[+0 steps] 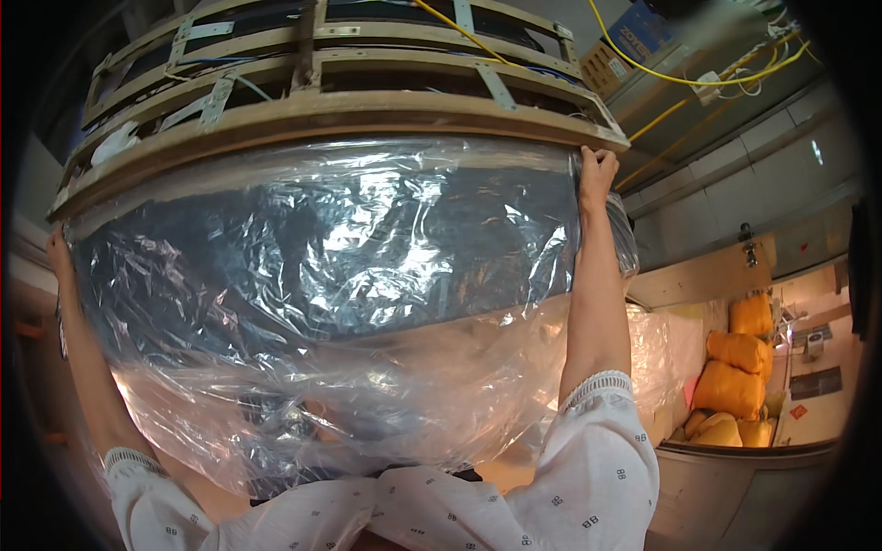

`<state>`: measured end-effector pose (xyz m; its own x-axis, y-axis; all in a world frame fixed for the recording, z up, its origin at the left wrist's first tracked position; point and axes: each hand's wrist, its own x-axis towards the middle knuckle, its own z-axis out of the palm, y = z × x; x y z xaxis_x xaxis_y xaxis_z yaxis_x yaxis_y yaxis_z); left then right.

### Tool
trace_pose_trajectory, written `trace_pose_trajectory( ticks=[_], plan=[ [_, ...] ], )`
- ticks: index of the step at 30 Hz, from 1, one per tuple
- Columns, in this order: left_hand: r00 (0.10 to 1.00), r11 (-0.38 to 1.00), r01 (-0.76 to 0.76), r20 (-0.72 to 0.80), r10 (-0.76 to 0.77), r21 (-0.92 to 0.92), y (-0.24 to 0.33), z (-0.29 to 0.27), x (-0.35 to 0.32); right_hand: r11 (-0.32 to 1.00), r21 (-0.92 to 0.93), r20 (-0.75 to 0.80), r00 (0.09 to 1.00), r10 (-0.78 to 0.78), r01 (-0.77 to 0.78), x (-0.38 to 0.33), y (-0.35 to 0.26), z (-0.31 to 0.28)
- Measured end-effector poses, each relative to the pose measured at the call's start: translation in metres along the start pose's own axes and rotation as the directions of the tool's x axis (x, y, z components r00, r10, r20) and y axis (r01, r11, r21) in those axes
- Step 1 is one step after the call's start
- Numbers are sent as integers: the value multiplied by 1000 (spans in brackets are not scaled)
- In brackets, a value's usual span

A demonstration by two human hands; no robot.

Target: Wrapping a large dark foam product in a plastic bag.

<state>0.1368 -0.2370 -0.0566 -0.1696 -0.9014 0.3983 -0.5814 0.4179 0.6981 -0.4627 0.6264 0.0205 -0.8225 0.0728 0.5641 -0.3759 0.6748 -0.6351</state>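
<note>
A large sheet of clear plastic film (367, 248) hangs wrinkled and shiny in front of me, with a dark surface showing through its upper part. My right hand (599, 170) grips its upper right corner, fingers curled against the lower wooden rail of a slatted wooden frame (367, 115). At the far left, my left hand (58, 250) pinches the opposite upper corner below the same rail; its fingers are small and partly hidden there. Both arms are raised and stretched wide, and the film drapes down between them toward my body.
Metal brackets (216, 101) join the frame's slats. Yellow cables (698, 81) loop at the upper right near a blue box (638, 32) and a brown carton (602, 69). Stuffed orange sacks (730, 386) are piled at the lower right, behind a ledge (753, 452).
</note>
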Motion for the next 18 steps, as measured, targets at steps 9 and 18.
trace_pose_trajectory(
  ticks=[9,18],
  plan=[
    [985,990,-136,100,138,-25,-43,-60,55,998,55,43,998,37,-39,-1,3,12],
    [961,944,-272,98,257,189,33,-117,1,938,-95,580,784,-221,334,-35,-29,-76]
  ],
)
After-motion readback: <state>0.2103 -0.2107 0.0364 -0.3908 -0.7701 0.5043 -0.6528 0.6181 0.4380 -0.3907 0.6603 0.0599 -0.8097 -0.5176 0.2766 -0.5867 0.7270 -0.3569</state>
